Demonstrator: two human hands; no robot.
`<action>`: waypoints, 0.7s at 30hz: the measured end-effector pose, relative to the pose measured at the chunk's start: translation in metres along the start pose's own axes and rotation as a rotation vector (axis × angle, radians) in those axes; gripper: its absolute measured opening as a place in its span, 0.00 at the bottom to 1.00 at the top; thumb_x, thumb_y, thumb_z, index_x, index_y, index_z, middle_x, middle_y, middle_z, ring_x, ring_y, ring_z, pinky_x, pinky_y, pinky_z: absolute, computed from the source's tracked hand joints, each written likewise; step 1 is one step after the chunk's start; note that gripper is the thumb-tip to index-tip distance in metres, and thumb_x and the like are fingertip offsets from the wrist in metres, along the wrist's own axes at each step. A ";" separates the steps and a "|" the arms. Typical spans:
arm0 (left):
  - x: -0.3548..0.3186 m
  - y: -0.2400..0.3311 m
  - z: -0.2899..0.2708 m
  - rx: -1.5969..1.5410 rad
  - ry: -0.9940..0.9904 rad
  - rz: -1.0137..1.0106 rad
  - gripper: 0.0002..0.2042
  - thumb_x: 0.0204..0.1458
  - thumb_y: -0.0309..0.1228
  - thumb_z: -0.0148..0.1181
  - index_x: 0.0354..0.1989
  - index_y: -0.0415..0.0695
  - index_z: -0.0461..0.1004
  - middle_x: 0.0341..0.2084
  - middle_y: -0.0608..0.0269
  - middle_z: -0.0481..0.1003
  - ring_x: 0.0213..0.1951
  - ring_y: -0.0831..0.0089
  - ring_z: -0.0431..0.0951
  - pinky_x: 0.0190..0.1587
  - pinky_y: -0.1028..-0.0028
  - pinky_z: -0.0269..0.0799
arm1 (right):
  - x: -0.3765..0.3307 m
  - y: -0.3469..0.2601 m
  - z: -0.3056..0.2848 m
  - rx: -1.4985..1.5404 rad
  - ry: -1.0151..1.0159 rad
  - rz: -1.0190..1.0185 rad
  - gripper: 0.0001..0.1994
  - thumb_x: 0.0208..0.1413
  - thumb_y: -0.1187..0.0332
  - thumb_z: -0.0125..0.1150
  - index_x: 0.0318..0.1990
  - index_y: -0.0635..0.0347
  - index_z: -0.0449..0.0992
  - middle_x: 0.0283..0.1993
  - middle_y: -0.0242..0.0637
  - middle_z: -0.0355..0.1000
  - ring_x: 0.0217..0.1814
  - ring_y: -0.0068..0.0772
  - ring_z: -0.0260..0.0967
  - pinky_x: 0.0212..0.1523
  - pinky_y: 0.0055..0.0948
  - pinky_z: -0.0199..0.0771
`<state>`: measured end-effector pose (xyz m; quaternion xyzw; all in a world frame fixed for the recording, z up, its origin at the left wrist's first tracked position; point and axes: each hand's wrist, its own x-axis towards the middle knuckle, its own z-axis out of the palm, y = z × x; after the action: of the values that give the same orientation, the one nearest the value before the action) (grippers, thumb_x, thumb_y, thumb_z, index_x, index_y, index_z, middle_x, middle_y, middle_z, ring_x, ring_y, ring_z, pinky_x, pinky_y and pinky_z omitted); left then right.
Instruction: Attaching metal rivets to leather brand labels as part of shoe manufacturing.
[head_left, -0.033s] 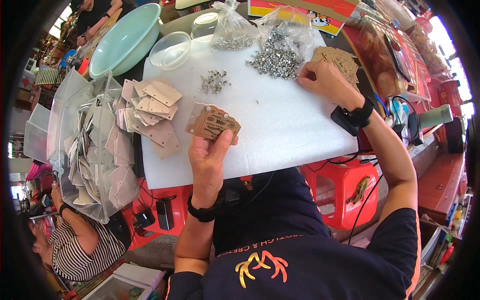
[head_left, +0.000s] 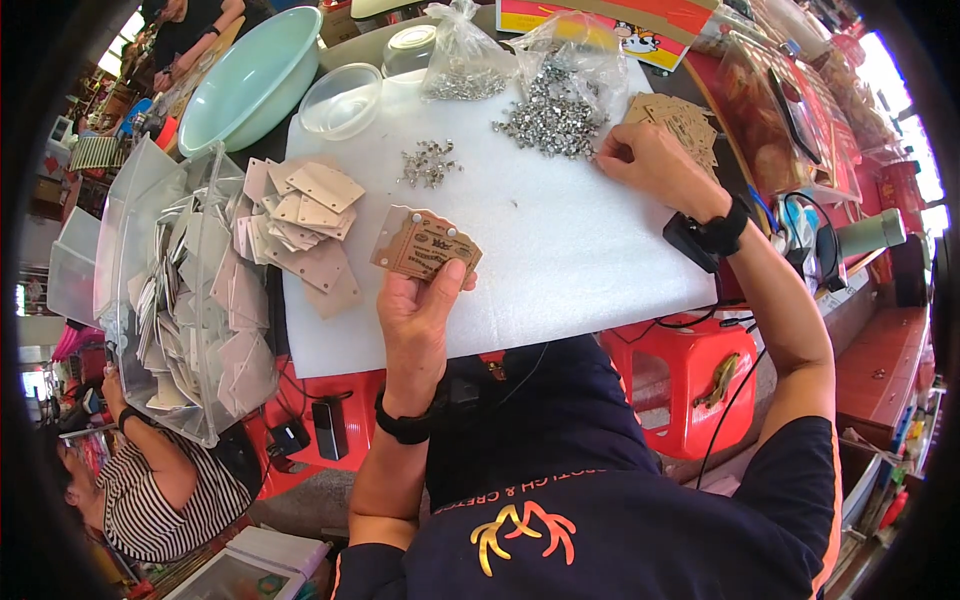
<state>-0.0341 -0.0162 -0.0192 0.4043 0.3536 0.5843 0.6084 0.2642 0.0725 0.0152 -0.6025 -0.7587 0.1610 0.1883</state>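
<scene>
My left hand (head_left: pixel 415 315) pinches a brown printed card (head_left: pixel 430 245) between thumb and fingers, above the white foam sheet (head_left: pixel 560 260). The card has a wavy edge and pale round studs near its corners. At the right edge of a heap of small shiny metal pieces (head_left: pixel 550 125) is my right hand (head_left: pixel 655 165), its fingers curled together; whatever they may hold is hidden. More brown printed cards (head_left: pixel 680 125) lie just beyond that hand. Left of centre sits a smaller cluster of metal pieces (head_left: pixel 428 163).
Plain beige cards (head_left: pixel 305 205) spread on the left, beside a clear plastic bin (head_left: pixel 205 395) full of them. Clear bowls (head_left: pixel 342 100), a bag of metal pieces (head_left: pixel 465 60) and a pale green basin (head_left: pixel 250 80) stand at the back. A person in stripes (head_left: pixel 165 490) is at lower left.
</scene>
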 end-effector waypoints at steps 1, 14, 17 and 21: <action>0.000 -0.001 -0.001 -0.002 -0.009 0.002 0.19 0.56 0.20 0.56 0.57 0.40 0.66 0.44 0.64 0.72 0.42 0.77 0.73 0.41 0.74 0.72 | -0.001 -0.001 -0.004 -0.005 -0.042 -0.012 0.09 0.51 0.69 0.62 0.32 0.69 0.76 0.26 0.44 0.75 0.28 0.34 0.73 0.35 0.31 0.72; -0.001 0.000 0.000 0.040 0.006 -0.008 0.16 0.57 0.20 0.52 0.54 0.39 0.68 0.42 0.64 0.73 0.41 0.78 0.73 0.42 0.73 0.71 | -0.018 -0.003 -0.012 0.142 -0.160 -0.177 0.08 0.50 0.68 0.59 0.33 0.64 0.77 0.28 0.43 0.75 0.30 0.39 0.73 0.37 0.32 0.72; -0.001 0.000 0.000 0.030 0.007 -0.008 0.15 0.57 0.20 0.52 0.54 0.39 0.68 0.42 0.64 0.74 0.40 0.78 0.73 0.42 0.73 0.71 | -0.017 -0.005 -0.018 0.113 -0.127 -0.023 0.08 0.50 0.69 0.60 0.34 0.65 0.77 0.29 0.44 0.75 0.31 0.39 0.73 0.36 0.32 0.72; 0.000 -0.001 -0.001 0.031 -0.015 -0.005 0.16 0.58 0.20 0.52 0.55 0.39 0.67 0.42 0.64 0.74 0.41 0.78 0.73 0.42 0.73 0.71 | -0.018 -0.004 -0.016 0.065 -0.082 -0.009 0.08 0.50 0.69 0.61 0.34 0.66 0.76 0.29 0.45 0.75 0.31 0.38 0.74 0.36 0.32 0.72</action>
<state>-0.0350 -0.0164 -0.0202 0.4173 0.3590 0.5740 0.6062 0.2717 0.0542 0.0298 -0.5854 -0.7629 0.2094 0.1771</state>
